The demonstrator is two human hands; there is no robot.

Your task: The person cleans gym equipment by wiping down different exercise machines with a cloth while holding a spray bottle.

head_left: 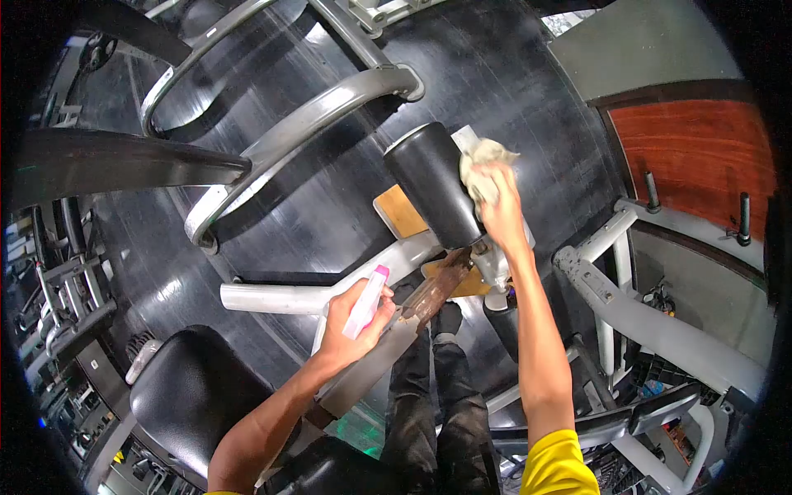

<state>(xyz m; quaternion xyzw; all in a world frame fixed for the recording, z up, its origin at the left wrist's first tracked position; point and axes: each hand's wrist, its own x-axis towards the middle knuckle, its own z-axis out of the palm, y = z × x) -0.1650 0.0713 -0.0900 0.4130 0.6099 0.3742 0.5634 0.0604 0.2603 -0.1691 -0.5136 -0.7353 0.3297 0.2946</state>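
While left hand (356, 323) is clasping pink-topped bottle (367, 304), grip wrapped round it, right hand (497, 198) is holding crumpled pale cloth (487, 163) in closed grip at right side of black padded roller (436, 183), metal frame (375, 268) standing on dark floor (313, 194).

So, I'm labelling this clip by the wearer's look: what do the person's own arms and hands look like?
Both the left hand and right hand are ungloved, with bare forearms. The yellow right sleeve is short and creased; only a yellow sliver shows at left.
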